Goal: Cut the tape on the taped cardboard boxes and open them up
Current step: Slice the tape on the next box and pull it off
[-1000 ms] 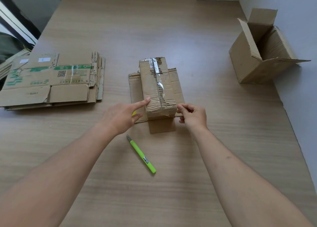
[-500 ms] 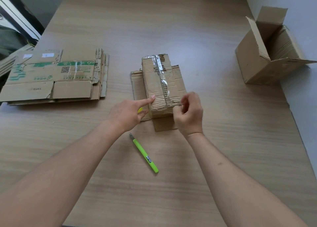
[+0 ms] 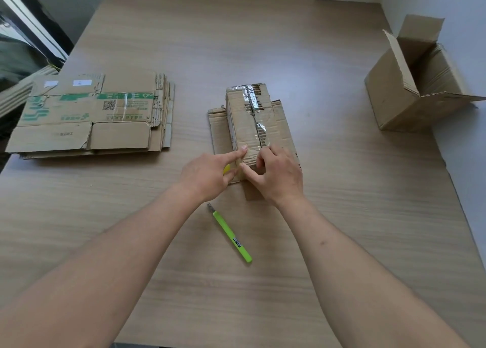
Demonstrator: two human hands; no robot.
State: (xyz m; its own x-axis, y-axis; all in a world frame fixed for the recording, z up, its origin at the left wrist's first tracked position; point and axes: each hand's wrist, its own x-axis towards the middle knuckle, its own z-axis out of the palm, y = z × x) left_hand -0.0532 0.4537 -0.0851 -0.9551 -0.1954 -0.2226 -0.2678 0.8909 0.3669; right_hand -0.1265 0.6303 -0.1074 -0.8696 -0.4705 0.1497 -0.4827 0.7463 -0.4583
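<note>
I see the taped box (image 3: pixel 248 122) near the middle of the wooden surface (image 3: pixel 342 216), its long axis running away from me and leaning slightly left at the far end, with a strip of clear tape (image 3: pixel 256 116) along its top seam. It sits on a flat piece of cardboard (image 3: pixel 282 126) that shows on both sides of it. My left hand (image 3: pixel 207 175) is at the box's near left corner, index finger straight and its tip pressing the top edge, so that grip is released. My right hand (image 3: pixel 278 175) covers the near end just right of the seam, fingers curled and picking at the box's near edge by the tape, so that grip grasps the box. A green cutter (image 3: pixel 231 236) lies on the surface just nearer to me than both hands, blade end pointing toward the left wrist, touching nothing. To the left, well apart, lies a stack of flattened boxes (image 3: pixel 89 116) near the surface's left edge. At the far right an open box (image 3: pixel 418 84) stands against the wall. Bare surface lies between these and around the cutter.
</note>
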